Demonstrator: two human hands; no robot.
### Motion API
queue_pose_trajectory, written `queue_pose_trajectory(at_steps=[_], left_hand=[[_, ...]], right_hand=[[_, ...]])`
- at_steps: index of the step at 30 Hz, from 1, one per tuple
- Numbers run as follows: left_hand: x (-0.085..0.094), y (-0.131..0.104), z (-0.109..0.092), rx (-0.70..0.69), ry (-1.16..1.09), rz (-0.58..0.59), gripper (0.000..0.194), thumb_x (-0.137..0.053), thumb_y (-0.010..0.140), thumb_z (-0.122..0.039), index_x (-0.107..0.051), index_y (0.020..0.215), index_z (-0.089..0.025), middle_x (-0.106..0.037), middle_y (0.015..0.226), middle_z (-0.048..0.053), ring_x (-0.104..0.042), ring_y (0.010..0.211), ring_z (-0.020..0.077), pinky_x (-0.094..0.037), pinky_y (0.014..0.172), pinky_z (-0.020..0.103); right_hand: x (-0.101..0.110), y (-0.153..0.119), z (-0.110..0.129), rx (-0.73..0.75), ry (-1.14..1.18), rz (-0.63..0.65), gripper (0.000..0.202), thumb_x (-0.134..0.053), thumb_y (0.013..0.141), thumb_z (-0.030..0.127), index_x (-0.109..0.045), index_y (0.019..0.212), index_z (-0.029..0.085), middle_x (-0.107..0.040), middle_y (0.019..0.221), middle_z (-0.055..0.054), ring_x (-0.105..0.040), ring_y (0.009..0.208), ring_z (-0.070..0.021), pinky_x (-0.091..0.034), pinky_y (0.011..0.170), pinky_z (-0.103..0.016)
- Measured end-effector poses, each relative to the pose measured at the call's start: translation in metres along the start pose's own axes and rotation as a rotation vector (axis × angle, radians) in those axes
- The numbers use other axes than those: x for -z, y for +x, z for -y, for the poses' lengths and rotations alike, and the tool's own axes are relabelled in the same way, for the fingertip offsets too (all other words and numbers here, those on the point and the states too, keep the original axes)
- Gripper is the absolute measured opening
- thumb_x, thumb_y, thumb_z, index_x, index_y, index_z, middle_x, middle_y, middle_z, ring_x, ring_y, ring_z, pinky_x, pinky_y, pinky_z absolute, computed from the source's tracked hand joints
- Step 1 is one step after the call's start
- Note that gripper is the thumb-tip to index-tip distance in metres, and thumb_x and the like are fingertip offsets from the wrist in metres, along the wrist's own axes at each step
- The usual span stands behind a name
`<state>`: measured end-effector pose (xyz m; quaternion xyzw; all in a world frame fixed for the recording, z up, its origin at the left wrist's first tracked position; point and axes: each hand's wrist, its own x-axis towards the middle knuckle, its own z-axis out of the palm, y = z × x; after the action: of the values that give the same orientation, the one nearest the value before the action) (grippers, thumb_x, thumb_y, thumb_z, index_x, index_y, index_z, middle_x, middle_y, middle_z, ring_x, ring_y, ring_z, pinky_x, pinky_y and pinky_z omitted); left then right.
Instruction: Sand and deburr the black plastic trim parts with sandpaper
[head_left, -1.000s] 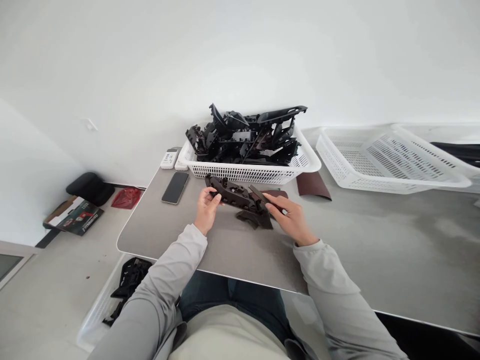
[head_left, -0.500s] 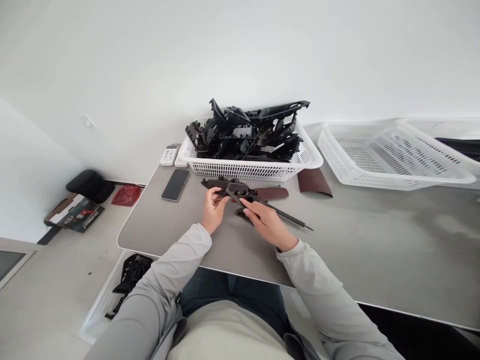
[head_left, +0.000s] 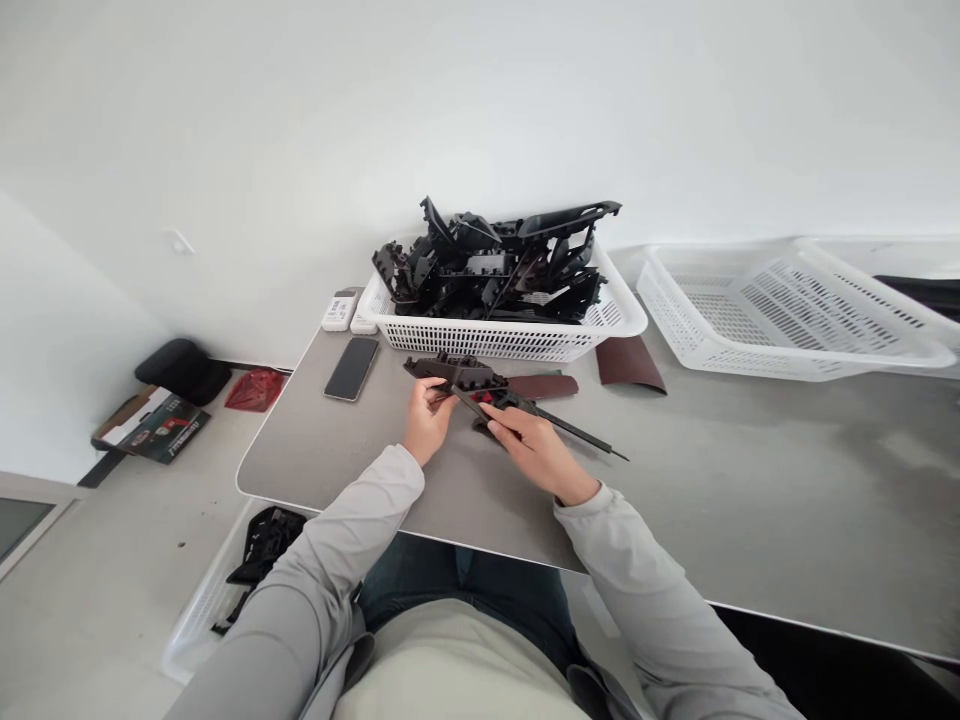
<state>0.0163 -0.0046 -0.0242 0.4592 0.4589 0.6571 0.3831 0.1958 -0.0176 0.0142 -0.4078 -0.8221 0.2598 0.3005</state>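
My left hand (head_left: 427,420) is closed, pinching the far end of a narrow dark strip (head_left: 466,401) between thumb and fingers. My right hand (head_left: 536,445) is closed on the same strip's near end, so it slants between the two hands. Just beyond my fingers lies a black plastic trim part (head_left: 472,373) with clips along its edge. A dark red curved panel (head_left: 541,386) sits to its right. From near my right hand a long dark bar (head_left: 577,432) with a thin pointed end extends rightward on the table. Something small and red beside the strip is mostly hidden.
A white basket (head_left: 480,338) heaped with black plastic parts stands behind my hands. Near it are a dark red curved sheet (head_left: 631,366), a phone (head_left: 351,369) and a small white box (head_left: 340,311). White baskets (head_left: 750,355) stand at right; a bin (head_left: 187,620) sits below left.
The strip's far end has dipped slightly toward me. Both hands keep their grip and have hardly moved.
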Motion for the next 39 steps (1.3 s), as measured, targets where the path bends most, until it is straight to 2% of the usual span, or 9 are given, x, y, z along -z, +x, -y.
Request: queue_pose_trajectory(at_steps=[6,12,17,23,27,32,39], left_hand=[[0.001,0.001,0.001,0.002,0.009,0.009,0.033,-0.071,0.07,-0.031,-0.048,0.091,-0.021,-0.063,0.073,0.0,-0.064,0.071,0.0148,-0.048,0.068,0.029],[-0.001,0.002,-0.004,0.041,-0.014,-0.064,0.041,-0.071,0.069,-0.047,-0.045,0.087,-0.021,-0.057,0.075,-0.001,-0.061,0.069,0.013,-0.052,0.069,0.031],[-0.001,0.004,-0.003,0.069,-0.047,-0.118,0.048,-0.069,0.067,-0.057,-0.043,0.086,-0.021,-0.05,0.072,-0.004,-0.057,0.063,0.0103,-0.055,0.066,0.032],[0.002,0.006,0.002,0.127,-0.057,-0.129,0.053,-0.073,0.064,-0.053,-0.037,0.09,-0.023,-0.05,0.078,-0.005,-0.058,0.058,0.0089,-0.054,0.058,0.029],[0.004,0.007,0.004,0.137,-0.097,-0.084,0.051,-0.072,0.066,-0.05,-0.037,0.091,-0.023,-0.05,0.08,-0.004,-0.059,0.06,0.0088,-0.054,0.06,0.029],[0.006,0.006,0.006,0.162,-0.152,-0.025,0.047,-0.071,0.068,-0.046,-0.037,0.092,-0.023,-0.05,0.081,-0.004,-0.061,0.063,0.0099,-0.055,0.066,0.032],[0.005,0.003,0.005,0.149,-0.165,0.006,0.043,-0.07,0.068,-0.045,-0.039,0.091,-0.024,-0.049,0.081,-0.004,-0.057,0.074,0.0119,-0.053,0.073,0.034]], right_hand=[[-0.001,0.0,-0.001,-0.008,0.02,0.046,0.04,-0.042,0.092,0.032,-0.062,0.123,0.018,-0.068,0.083,-0.007,-0.062,0.074,-0.0194,-0.05,0.07,-0.033],[0.007,0.001,-0.006,-0.053,0.112,-0.064,0.04,-0.043,0.091,0.033,-0.063,0.122,0.017,-0.069,0.085,-0.007,-0.062,0.074,-0.0185,-0.051,0.073,-0.033],[0.007,0.002,-0.012,-0.089,0.107,-0.087,0.04,-0.044,0.09,0.033,-0.065,0.12,0.016,-0.069,0.083,-0.007,-0.062,0.072,-0.019,-0.051,0.071,-0.033],[0.002,0.002,-0.015,-0.104,0.096,-0.08,0.04,-0.045,0.089,0.034,-0.065,0.12,0.017,-0.07,0.084,-0.008,-0.063,0.075,-0.0203,-0.051,0.073,-0.035],[-0.001,0.002,-0.015,-0.074,0.094,-0.072,0.038,-0.047,0.088,0.032,-0.066,0.119,0.019,-0.071,0.098,-0.01,-0.066,0.086,-0.0221,-0.051,0.081,-0.037],[-0.002,0.002,-0.014,-0.044,0.076,-0.068,0.037,-0.046,0.089,0.03,-0.065,0.119,0.021,-0.071,0.105,-0.01,-0.066,0.092,-0.0224,-0.051,0.084,-0.037],[-0.007,0.001,-0.01,0.024,0.009,0.023,0.038,-0.043,0.091,0.029,-0.061,0.124,0.021,-0.071,0.095,-0.009,-0.066,0.084,-0.021,-0.052,0.076,-0.034]])
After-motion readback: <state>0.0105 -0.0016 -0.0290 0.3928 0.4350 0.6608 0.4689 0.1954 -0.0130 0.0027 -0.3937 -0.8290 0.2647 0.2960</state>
